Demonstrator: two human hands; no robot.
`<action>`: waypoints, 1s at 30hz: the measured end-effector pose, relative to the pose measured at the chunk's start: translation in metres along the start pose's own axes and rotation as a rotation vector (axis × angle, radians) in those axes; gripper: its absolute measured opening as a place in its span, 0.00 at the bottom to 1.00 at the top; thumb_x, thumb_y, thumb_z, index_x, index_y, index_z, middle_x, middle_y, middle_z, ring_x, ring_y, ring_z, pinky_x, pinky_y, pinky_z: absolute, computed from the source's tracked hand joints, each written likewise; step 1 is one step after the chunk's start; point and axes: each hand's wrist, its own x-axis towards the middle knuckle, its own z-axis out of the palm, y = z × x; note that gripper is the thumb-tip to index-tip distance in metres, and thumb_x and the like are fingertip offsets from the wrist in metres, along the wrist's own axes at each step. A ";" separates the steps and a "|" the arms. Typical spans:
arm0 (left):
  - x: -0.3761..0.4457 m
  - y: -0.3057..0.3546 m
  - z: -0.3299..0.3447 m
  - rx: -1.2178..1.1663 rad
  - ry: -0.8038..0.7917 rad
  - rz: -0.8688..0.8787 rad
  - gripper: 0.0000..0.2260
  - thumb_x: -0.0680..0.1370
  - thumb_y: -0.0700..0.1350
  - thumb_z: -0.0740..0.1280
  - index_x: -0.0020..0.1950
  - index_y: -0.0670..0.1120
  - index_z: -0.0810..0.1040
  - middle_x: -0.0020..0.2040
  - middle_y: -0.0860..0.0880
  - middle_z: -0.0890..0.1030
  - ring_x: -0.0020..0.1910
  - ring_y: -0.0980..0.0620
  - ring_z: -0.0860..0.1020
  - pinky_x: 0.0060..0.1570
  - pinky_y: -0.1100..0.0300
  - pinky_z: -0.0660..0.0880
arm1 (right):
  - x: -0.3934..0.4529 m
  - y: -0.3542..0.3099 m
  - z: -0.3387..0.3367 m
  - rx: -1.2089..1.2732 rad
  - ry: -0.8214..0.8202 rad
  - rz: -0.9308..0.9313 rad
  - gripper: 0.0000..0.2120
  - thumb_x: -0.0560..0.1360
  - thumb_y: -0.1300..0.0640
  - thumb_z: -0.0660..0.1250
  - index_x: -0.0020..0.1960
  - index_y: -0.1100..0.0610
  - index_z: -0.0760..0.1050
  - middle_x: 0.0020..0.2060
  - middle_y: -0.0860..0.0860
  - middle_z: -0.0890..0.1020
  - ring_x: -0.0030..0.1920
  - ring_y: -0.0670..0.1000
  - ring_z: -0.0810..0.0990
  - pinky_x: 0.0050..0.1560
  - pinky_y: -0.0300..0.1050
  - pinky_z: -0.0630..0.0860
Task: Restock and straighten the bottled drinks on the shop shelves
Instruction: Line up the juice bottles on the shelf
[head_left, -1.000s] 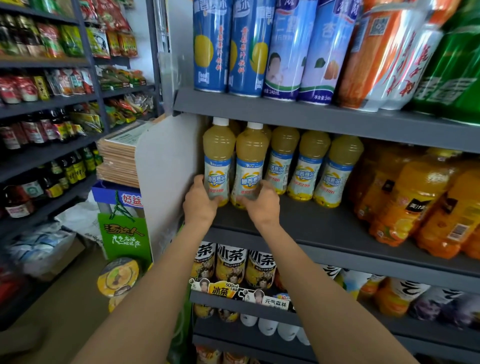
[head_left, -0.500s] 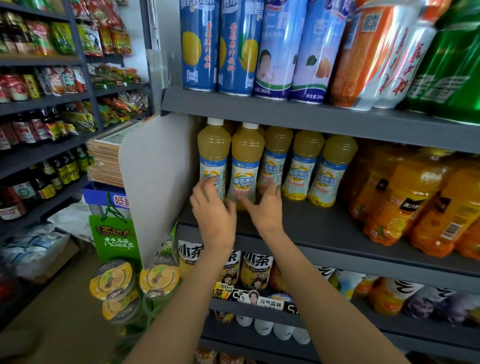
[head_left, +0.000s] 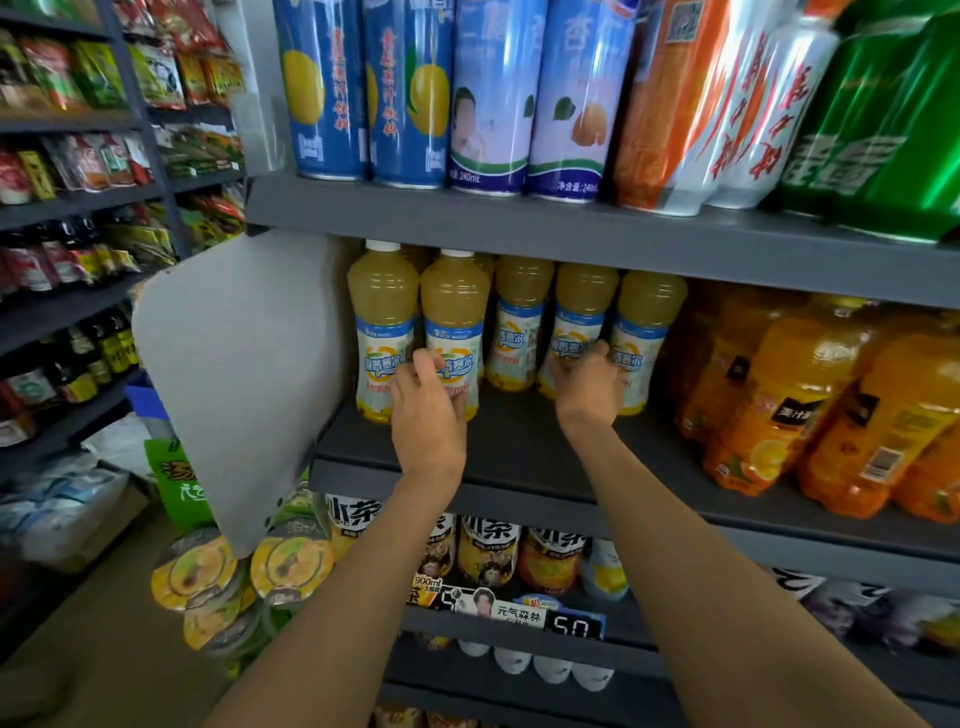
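Head view, hands: the left hand (head_left: 428, 410) has its fingers (head_left: 423, 364) curled against the label of the second bottle (head_left: 454, 332), which looks like a light grip. The right hand (head_left: 589, 384) curls round the foot of the fourth bottle (head_left: 582, 312), thumb toward the fifth bottle (head_left: 647, 322).
Head view, bottles: five yellow juice bottles stand upright along the middle shelf (head_left: 519, 441), at its left end. The first bottle (head_left: 383, 312) and the second stand further forward than the other three, with more bottles half hidden behind.
Head view, step: judging by the stagger, the row is being fronted.
Head view, how to do it well: slide each bottle by its base rather than its neck so it does not tip. Bring the back three level with the front two, close the gaps, and turn the labels outward. Mind the orange bottles (head_left: 810, 395) close on the right.
Head view, risk: a knock could topple the neighbours, since the bottles are tall and tightly packed.
Head view, juice labels: blue and white with Chinese characters, too curved and blurred to read surely.
Head view, upper shelf: tall cans (head_left: 410, 88) in blue show a yellow fruit and vertical red script. Two paler cans read "240mL". An orange and white can and a green pack stand to the right.
Head view, lower shelf: tea bottles (head_left: 488, 551) carry bold characters that appear to be 冰茶. A strip (head_left: 519, 613) shows "900ml" and 元气森林, and a price tag (head_left: 574, 626) reads "5.0".
Head view, left aisle: packets and dark sauce bottles, writing unreadable.
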 end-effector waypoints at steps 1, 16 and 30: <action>0.001 0.000 -0.001 0.002 -0.003 0.009 0.17 0.73 0.40 0.69 0.58 0.42 0.67 0.57 0.41 0.71 0.59 0.44 0.70 0.53 0.52 0.72 | 0.001 0.000 0.000 0.018 -0.007 0.027 0.23 0.76 0.50 0.65 0.62 0.64 0.65 0.59 0.62 0.76 0.60 0.62 0.75 0.54 0.53 0.73; -0.001 -0.002 0.001 0.028 -0.012 0.021 0.17 0.73 0.38 0.69 0.59 0.40 0.67 0.58 0.39 0.70 0.60 0.41 0.68 0.56 0.52 0.68 | -0.048 -0.004 -0.002 0.143 -0.113 -0.172 0.24 0.70 0.45 0.71 0.54 0.63 0.71 0.47 0.59 0.82 0.50 0.58 0.81 0.47 0.53 0.79; -0.022 0.019 0.009 0.104 -0.003 0.313 0.19 0.71 0.41 0.71 0.60 0.40 0.71 0.55 0.41 0.75 0.55 0.42 0.75 0.54 0.50 0.73 | -0.021 0.035 -0.048 0.224 0.238 0.026 0.27 0.74 0.50 0.68 0.67 0.62 0.66 0.62 0.58 0.74 0.60 0.59 0.75 0.56 0.53 0.73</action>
